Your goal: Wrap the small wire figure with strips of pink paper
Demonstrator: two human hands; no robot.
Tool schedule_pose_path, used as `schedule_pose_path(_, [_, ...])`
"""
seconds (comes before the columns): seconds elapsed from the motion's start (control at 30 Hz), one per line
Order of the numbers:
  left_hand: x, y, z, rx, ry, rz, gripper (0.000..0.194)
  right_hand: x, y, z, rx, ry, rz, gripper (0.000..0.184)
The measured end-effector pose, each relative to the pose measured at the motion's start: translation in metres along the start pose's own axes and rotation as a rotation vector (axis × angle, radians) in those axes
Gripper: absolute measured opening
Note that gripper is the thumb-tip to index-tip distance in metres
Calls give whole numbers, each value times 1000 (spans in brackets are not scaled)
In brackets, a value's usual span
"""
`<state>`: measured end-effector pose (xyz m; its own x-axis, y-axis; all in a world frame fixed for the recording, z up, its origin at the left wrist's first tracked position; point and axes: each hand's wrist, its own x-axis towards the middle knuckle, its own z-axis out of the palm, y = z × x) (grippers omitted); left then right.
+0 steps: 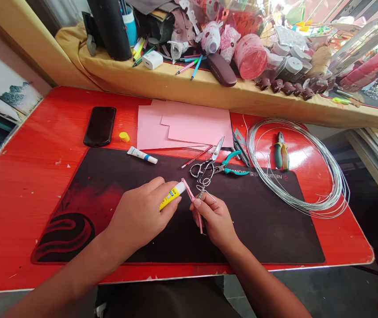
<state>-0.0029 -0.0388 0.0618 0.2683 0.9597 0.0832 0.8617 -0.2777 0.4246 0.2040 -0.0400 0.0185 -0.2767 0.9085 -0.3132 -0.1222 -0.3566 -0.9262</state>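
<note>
My left hand (145, 207) is closed around a yellow glue stick (170, 197), its white end touching a narrow pink paper strip (189, 191). Between the fingers of my right hand (215, 218) is a bent wire figure (204, 187) with a loop on top and a coiled middle. The paper strip runs past the wire and hangs below my right fingers. Just beyond the wire lie silver scissors (215, 150) and teal-handled pliers (231, 167). A red pencil (197, 157) rests beside the scissors, and a white glue tube (142, 155) lies farther left.
Pink paper sheets (195, 126) lie at the back of the red table (16, 190). A phone (100, 126) and yellow cap (124, 137) are at left. Right of the black mat (265, 238) is a large wire coil (336, 185) around green-yellow pliers (281, 152). A crowded shelf (162, 77) borders the back.
</note>
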Motion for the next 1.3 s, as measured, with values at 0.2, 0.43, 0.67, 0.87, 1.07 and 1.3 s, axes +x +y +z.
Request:
schedule_pose_path(0.2, [-7, 9, 0, -19, -11, 46, 24, 0, 3, -2, 12, -12, 4, 38])
schedule_pose_path(0.43, [-14, 17, 5, -19, -43, 83, 22, 0, 7, -4, 60, -19, 33, 37])
schedule_pose_path(0.67, [-5, 7, 1, 29, 7, 44, 23, -2, 8, -2, 70, -12, 35, 37])
schedule_pose_path(0.87, [0, 2, -2, 35, 24, 12, 22, -3, 9, -2, 79, -29, 43, 36])
schedule_pose_path(1.07, [-10, 11, 1, 26, -6, 83, 24, -2, 8, -4, 95, -36, 41, 35])
schedule_pose_path(1.3, [-12, 14, 4, 55, -11, 78, 23, -2, 10, -4, 110, -34, 53, 35])
